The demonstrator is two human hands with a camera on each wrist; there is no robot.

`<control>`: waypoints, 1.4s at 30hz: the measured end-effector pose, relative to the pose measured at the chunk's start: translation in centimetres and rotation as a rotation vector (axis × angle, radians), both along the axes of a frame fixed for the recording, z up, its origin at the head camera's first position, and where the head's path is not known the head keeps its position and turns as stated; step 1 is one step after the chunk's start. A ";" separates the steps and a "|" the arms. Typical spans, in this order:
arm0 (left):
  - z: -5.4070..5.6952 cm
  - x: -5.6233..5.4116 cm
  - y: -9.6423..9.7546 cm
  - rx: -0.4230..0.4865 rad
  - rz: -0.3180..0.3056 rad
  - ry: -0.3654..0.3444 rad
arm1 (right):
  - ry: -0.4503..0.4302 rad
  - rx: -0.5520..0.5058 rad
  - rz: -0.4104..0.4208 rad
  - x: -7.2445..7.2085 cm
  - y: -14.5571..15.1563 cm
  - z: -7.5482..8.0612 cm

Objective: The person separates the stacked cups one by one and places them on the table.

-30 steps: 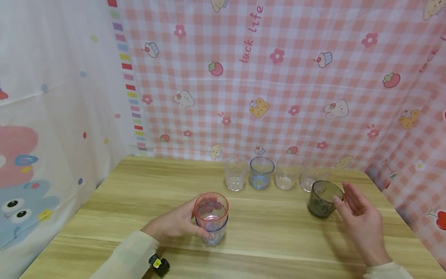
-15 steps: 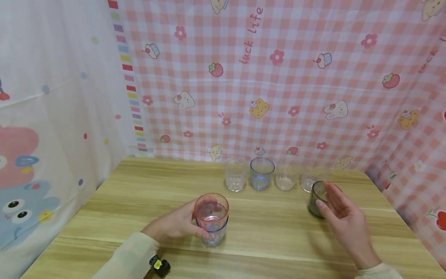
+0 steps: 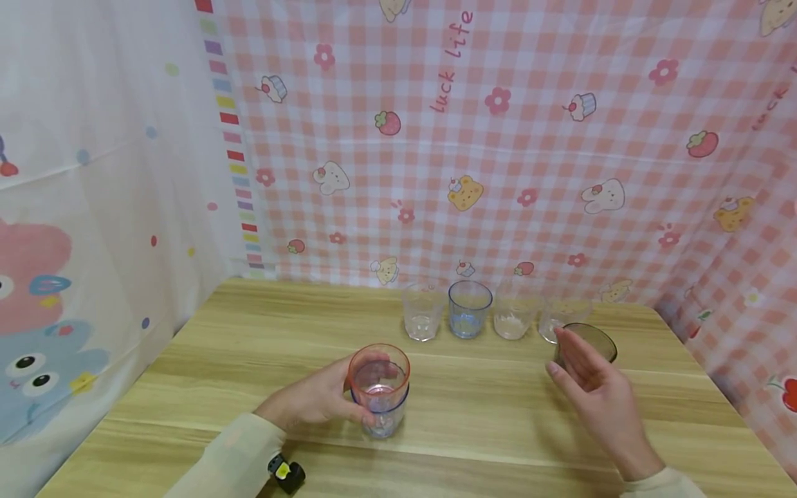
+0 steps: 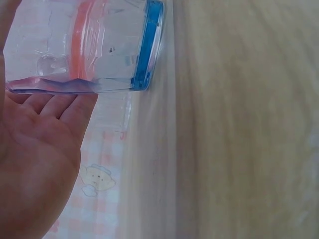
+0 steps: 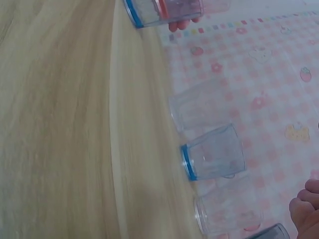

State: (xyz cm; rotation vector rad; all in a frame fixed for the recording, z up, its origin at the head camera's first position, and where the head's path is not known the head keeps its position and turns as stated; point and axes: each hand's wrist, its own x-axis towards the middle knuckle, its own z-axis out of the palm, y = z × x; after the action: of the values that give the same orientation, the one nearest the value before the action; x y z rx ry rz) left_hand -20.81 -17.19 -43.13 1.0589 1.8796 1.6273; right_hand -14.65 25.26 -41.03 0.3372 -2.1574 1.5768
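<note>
My left hand (image 3: 317, 400) grips a stack of two clear plastic cups, thumb at the near side and fingers behind. The upper cup (image 3: 381, 384) has a red tint and rim, and sits nested in a blue-rimmed cup (image 3: 387, 422). In the left wrist view, the blue base (image 4: 149, 47) of the stack shows just above the tabletop. My right hand (image 3: 600, 408) holds nothing, its fingers extended and thumb apart. It overlaps a smoky grey cup (image 3: 602, 346) and hides most of it. In the right wrist view, the right fingers (image 5: 306, 206) show beside that grey cup (image 5: 274, 233).
Along the back of the wooden table (image 3: 261, 325) stands a row of cups: a clear cup (image 3: 423, 318), a blue cup (image 3: 468, 318) and two more clear ones to the right. A pink checked cloth (image 3: 349, 138) hangs behind. A black device (image 3: 286, 474) sits by the left wrist.
My right hand has let go of the grey cup's right side and shifted left across its front. The left hand and the stack have stayed in place.
</note>
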 end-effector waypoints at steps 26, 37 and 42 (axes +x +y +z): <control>0.0 0.2 -0.2 -0.026 0.004 0.015 | -0.036 0.025 0.232 -0.4 -5.4 0.2; -0.1 0.1 -0.2 -0.041 0.017 0.013 | -0.069 0.036 0.295 -0.6 -7.2 -0.5; 0.0 0.0 0.0 -0.059 0.013 -0.007 | -0.099 0.069 0.303 -0.6 -8.0 -0.5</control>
State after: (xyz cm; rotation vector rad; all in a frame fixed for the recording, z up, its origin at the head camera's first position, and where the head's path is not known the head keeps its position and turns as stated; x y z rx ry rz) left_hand -20.83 -17.23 -43.08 1.0169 1.9215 1.5711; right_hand -15.27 17.22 -41.51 0.6480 -2.3271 1.7117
